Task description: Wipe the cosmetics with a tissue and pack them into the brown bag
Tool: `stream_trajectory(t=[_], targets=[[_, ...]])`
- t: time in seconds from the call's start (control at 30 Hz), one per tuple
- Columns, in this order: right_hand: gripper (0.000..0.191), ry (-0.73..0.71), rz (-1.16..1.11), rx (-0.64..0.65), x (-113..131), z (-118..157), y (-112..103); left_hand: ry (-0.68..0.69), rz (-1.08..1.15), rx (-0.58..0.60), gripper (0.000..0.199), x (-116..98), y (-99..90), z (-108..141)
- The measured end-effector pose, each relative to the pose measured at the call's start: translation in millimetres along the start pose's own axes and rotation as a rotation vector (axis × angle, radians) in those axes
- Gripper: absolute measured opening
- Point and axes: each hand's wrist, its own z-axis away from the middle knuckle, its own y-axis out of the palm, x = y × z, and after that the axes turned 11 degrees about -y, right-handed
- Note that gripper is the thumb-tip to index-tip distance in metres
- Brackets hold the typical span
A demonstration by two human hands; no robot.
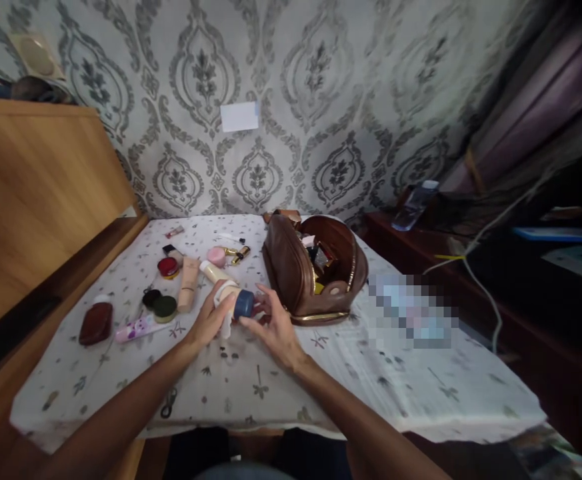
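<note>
My left hand (pixel 213 316) is wrapped round a cream-coloured container with a blue cap (pixel 243 304), a white cloth or tissue (pixel 225 324) between palm and container. My right hand (pixel 275 325) is at the capped end, its fingers apart and curved around the cap; light contact cannot be ruled out. Just behind the container lies a cream tube (pixel 213 272), and left of it a beige tube (pixel 187 285). To the right of my hands stands a brown bag (pixel 287 267), unzipped, with small items inside.
Around the left side lie a red jar (pixel 168 268), a dark green round tin (pixel 165 309), a brown bottle (pixel 97 323) and a pink-white tube (pixel 139 328). A pink jar (pixel 215 256) is behind. A water bottle (pixel 415 205) stands right.
</note>
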Motion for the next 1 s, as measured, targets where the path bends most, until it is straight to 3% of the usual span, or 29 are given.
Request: stream_trajectory(t=[0.07,0.13,0.37,0.53,0.8,1.0], targets=[[0.057,0.141,-0.144,0.036,-1.1,-2.1,0.5,0.047,-0.052,0.011,0.045,-1.7,-1.0,2.3],[0.052,0.173,-0.221,0.054,0.2,-3.2,-0.5,0.086,-0.097,0.022,0.044,-3.2,-2.8,3.5],[0.05,-0.18,0.081,0.079,8.2,-0.3,-3.3,0.011,0.015,0.082,0.041,-0.1,-3.1,-4.8],[0.07,0.019,-0.01,0.016,0.2,0.8,2.2,0.001,0.01,0.016,0.047,3.3,-1.1,-4.8],[0.055,0.216,-0.301,0.004,4.4,-1.4,4.7,0.273,-0.246,0.04,0.032,-9.0,-9.2,3.2],[0.048,0.346,-0.435,0.067,1.8,-2.8,3.0,0.732,-0.648,0.009,0.033,-8.7,-12.9,5.6]])
